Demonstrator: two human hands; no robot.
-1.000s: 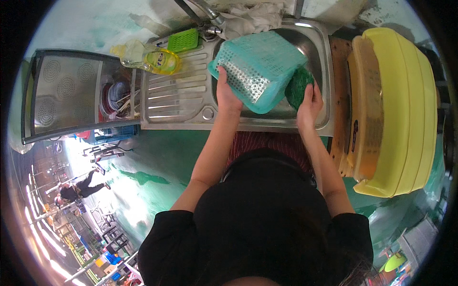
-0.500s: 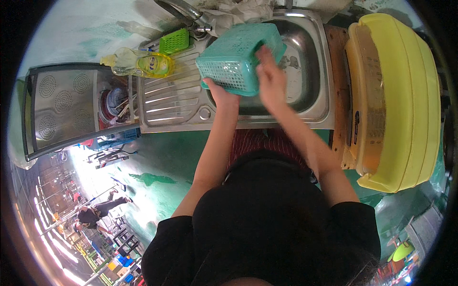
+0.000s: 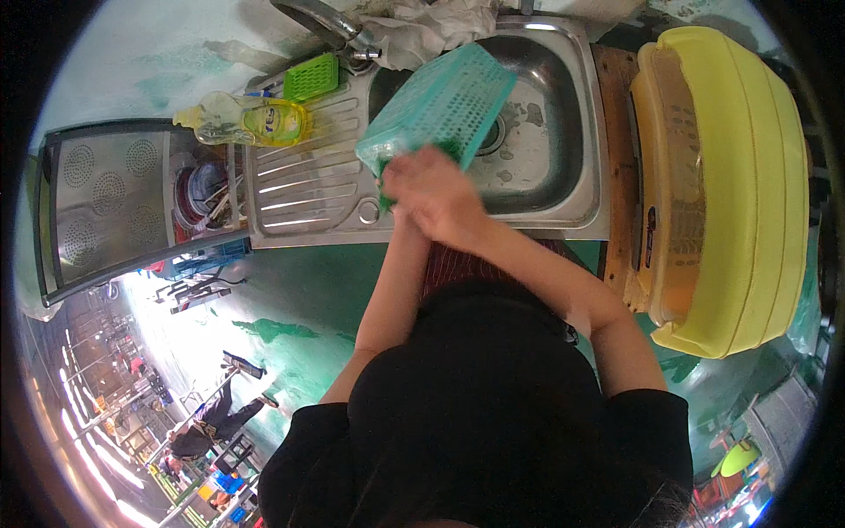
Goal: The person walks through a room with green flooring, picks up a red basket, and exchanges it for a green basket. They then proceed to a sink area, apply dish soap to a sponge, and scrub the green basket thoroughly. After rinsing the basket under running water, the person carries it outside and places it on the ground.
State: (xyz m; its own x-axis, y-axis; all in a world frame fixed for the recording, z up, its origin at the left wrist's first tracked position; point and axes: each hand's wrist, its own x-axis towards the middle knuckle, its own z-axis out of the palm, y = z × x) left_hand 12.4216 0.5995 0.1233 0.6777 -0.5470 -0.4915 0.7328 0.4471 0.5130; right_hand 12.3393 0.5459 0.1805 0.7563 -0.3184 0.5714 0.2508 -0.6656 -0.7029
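Tilted over the steel sink (image 3: 563, 198) is a teal plastic basket (image 3: 436, 97) with perforated sides. My left hand (image 3: 405, 214) supports it at its near end, closed on the basket, though most of its fingers are hidden behind my other hand. Across that same end lies my right hand (image 3: 437, 201), smeared by motion, so its fingers cannot be told apart. Patches of dark green show beside the right hand's fingers; what they belong to I cannot make out.
A bottle of yellow liquid (image 3: 251, 121) lies on the ribbed drainboard (image 3: 304, 189), near a green soap tray (image 3: 311, 78). The faucet (image 3: 339, 26) and a crumpled cloth (image 3: 431, 35) are behind. Right of the sink stands a big yellow padded object (image 3: 748, 194). A person (image 3: 211, 427) is in the background.
The basket has turned and tilted, its near end swinging left. My right hand has moved from the basket's right side to its near end, in front of my left hand.
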